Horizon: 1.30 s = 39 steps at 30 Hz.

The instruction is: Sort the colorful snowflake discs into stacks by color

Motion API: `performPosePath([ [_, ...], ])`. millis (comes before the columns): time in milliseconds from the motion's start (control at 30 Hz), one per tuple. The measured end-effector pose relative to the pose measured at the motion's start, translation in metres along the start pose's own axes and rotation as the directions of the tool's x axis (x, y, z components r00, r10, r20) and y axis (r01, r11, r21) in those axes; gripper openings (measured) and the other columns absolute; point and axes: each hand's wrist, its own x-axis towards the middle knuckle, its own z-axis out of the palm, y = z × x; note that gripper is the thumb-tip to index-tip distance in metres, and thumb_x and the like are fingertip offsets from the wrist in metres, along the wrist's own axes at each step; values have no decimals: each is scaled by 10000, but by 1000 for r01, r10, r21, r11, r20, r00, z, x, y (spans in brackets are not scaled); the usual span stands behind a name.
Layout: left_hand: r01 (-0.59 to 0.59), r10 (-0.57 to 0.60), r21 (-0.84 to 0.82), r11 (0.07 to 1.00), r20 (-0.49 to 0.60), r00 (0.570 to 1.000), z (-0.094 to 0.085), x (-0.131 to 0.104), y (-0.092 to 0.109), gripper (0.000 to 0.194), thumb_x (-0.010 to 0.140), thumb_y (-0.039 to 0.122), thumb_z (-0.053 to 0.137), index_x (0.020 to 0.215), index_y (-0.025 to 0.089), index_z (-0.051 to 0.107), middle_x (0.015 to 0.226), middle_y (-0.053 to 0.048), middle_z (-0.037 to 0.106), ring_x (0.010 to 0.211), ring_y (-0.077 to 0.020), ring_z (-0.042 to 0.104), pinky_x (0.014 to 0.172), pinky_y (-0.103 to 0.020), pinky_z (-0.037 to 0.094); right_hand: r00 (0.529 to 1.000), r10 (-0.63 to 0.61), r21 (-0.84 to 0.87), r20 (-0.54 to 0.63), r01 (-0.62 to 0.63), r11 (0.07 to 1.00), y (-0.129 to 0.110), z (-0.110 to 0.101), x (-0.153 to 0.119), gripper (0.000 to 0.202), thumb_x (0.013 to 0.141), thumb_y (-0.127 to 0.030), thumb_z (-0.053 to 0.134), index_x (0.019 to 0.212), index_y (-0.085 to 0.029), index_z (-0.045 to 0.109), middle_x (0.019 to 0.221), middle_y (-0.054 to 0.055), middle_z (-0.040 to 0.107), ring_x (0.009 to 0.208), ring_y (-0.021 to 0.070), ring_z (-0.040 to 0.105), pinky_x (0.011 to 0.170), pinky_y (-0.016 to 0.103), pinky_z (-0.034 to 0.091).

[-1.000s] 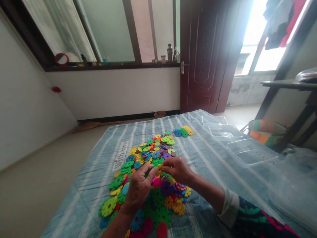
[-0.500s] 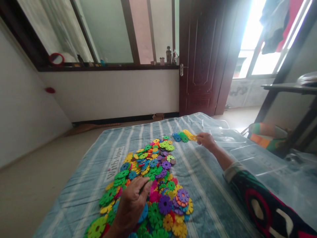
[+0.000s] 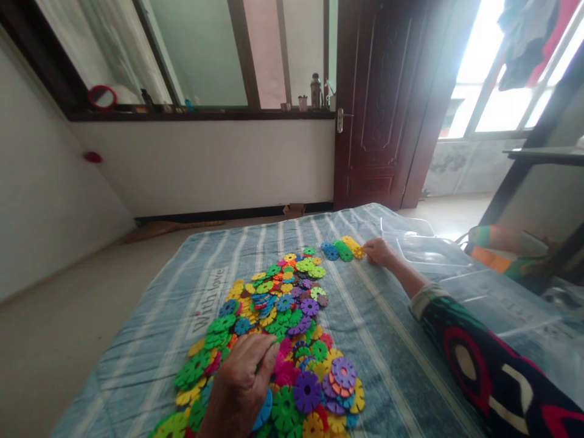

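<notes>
A long heap of notched plastic discs (image 3: pixel 283 302), in green, purple, yellow, blue, pink and orange, spreads over the striped bedcover. Low over its near part is my left hand (image 3: pixel 241 380), fingers curled and thumb drawn in against them; what they hold, if anything, is hidden. Past the heap's far right end lie overlapping blue discs (image 3: pixel 329 251), green discs (image 3: pixel 342 250) and yellow discs (image 3: pixel 350 244) in short rows side by side. My right hand (image 3: pixel 378 251) has its fingertips closed on the near end of the yellow row.
Clear plastic trays (image 3: pixel 435 250) stand along the right side of the striped bedcover (image 3: pixel 383 340). Lettering (image 3: pixel 208 301) is printed left of the heap. Beyond the bed are a dark red door (image 3: pixel 378 109) and a sill (image 3: pixel 205 114) bearing a flask (image 3: pixel 316 91).
The view has shifted slightly. My right hand stays at the yellow row's end, its fingers now lower and nearer the discs. My left hand has barely moved over the heap.
</notes>
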Motion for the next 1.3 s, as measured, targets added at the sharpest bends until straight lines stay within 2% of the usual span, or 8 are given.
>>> performPosePath([
  [233, -13, 13, 38, 999, 10, 1000, 3, -5, -4, 227, 915, 296, 463, 839, 192, 650, 759, -8, 704, 705, -137, 661, 696, -240, 511, 997, 65, -119, -49, -71, 990, -3, 2, 3, 224, 765, -234, 511, 770, -157, 721, 511, -4, 610, 572, 118, 583, 542, 188, 376],
  [367, -27, 28, 80, 996, -5, 1000, 5, -7, -5, 231, 914, 321, 466, 871, 188, 649, 786, -16, 715, 738, -149, 673, 717, -256, 514, 990, 80, -203, -112, -102, 974, -3, 3, -1, 265, 725, -315, 604, 923, -182, 720, 718, 39, 683, 771, 181, 622, 650, 232, 420],
  [533, -17, 16, 83, 996, 2, 1000, 6, -8, -5, 226, 905, 334, 475, 872, 195, 650, 804, -20, 718, 753, -156, 675, 724, -263, 516, 989, 78, -328, -128, -117, 937, -7, 9, -11, 330, 659, -374, 686, 953, -227, 715, 920, 75, 690, 901, 245, 617, 707, 284, 434],
  [633, 4, -5, 51, 999, 22, 1000, 4, -8, -5, 213, 900, 318, 477, 833, 208, 647, 785, -10, 712, 733, -149, 671, 715, -254, 513, 990, 74, -395, -123, -117, 911, -11, 12, -15, 294, 695, -370, 652, 945, -232, 717, 938, 79, 688, 909, 247, 618, 701, 285, 432],
  [867, 57, -58, 14, 998, 71, 996, 2, -8, -4, 201, 891, 311, 483, 809, 225, 645, 780, -3, 709, 731, -149, 666, 712, -251, 508, 994, 53, -380, -97, -86, 921, -13, 12, -13, 268, 723, -357, 626, 938, -234, 726, 934, 75, 694, 883, 221, 623, 674, 261, 414],
  [1133, 60, -61, 8, 998, 61, 996, 1, -8, -6, 193, 883, 295, 492, 826, 207, 654, 800, -16, 708, 750, -152, 657, 719, -259, 497, 992, 25, -362, -125, -69, 930, -16, 13, -21, 258, 733, -345, 624, 945, -238, 724, 898, 69, 703, 833, 201, 619, 659, 249, 400],
  [1233, 118, -116, -7, 993, 108, 987, -7, -5, -13, 224, 880, 310, 477, 831, 204, 668, 805, -27, 707, 774, -159, 650, 728, -264, 494, 994, 6, -357, -112, -46, 933, -17, 13, -33, 248, 752, -333, 589, 936, -232, 721, 887, 58, 697, 826, 197, 610, 656, 249, 387],
  [1300, 195, -192, 3, 981, 196, 961, -17, -1, -20, 253, 869, 323, 464, 803, 200, 675, 795, -36, 701, 778, -167, 643, 727, -269, 489, 995, -19, -369, -101, -20, 929, -17, 14, -43, 248, 765, -323, 565, 925, -214, 721, 912, 66, 688, 847, 203, 600, 669, 257, 383],
])
